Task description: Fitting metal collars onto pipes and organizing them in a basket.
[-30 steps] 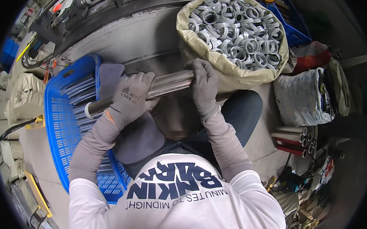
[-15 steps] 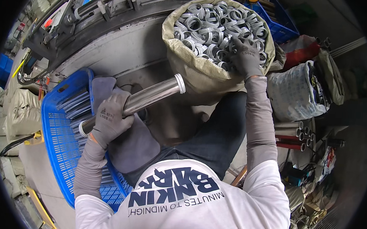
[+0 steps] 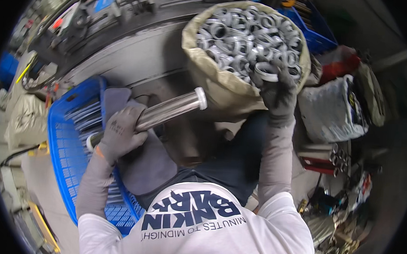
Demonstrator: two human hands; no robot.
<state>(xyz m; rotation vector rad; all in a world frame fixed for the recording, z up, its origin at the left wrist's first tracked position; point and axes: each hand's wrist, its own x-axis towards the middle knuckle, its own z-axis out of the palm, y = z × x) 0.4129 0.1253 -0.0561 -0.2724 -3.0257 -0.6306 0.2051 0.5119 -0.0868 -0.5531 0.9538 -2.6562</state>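
Observation:
My gloved left hand (image 3: 124, 133) is wrapped round a shiny metal tube (image 3: 170, 110), which slants up to the right. White rings sit on both ends of the tube; the one at the far end (image 3: 200, 98) faces the sack. In my gloved right hand (image 3: 280, 92) is a pale grey-white threaded ring (image 3: 266, 73), pinched between the fingers just above the sack's near rim. A beige woven sack (image 3: 202, 65) full of such loose rings (image 3: 239, 44) stands in front of me. Motion blurs the right hand somewhat.
A blue plastic basket (image 3: 63, 165) with metal tubes stands at my left, next to a grey pad (image 3: 148, 163). Dark machinery (image 3: 126, 19) runs along the far left. At right are a white bag (image 3: 333, 111), stacked tubes (image 3: 324, 158) and a blue crate (image 3: 316, 38).
My right hand has drawn back toward me from among the rings, with one ring now in its fingers. The left hand and its tube have hardly moved.

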